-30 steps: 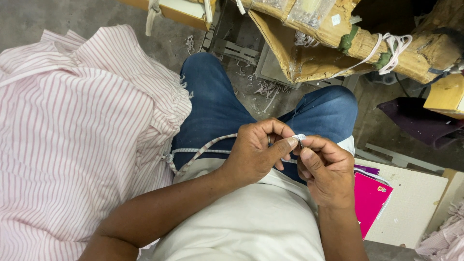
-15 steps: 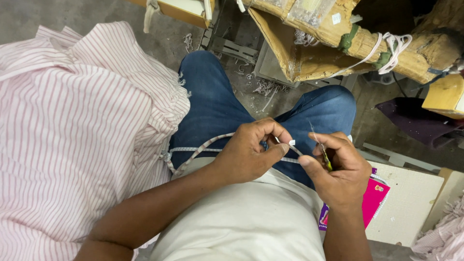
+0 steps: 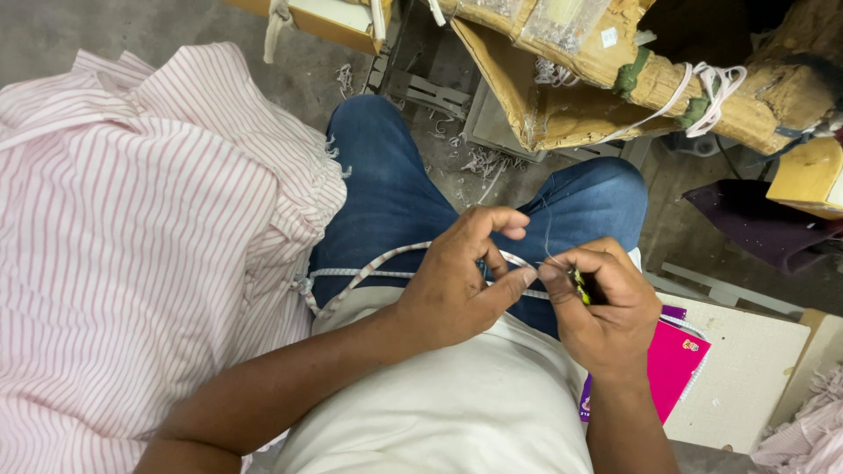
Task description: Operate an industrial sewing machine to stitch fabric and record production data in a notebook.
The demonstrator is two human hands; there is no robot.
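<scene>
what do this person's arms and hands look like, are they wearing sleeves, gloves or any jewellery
Both forearms are bare, with no sleeves reaching them. The left hand and the right hand have no gloves, and no rings, watch or bracelet show on the parts in view. The person wears a plain white top and blue jeans.

Garment workshop: striped shirts (image 3: 132,263), thread scraps (image 3: 479,162)

Soft, even light is cast from above; faint shadows are seen beneath the hands, and sharpness is kept throughout.
</scene>
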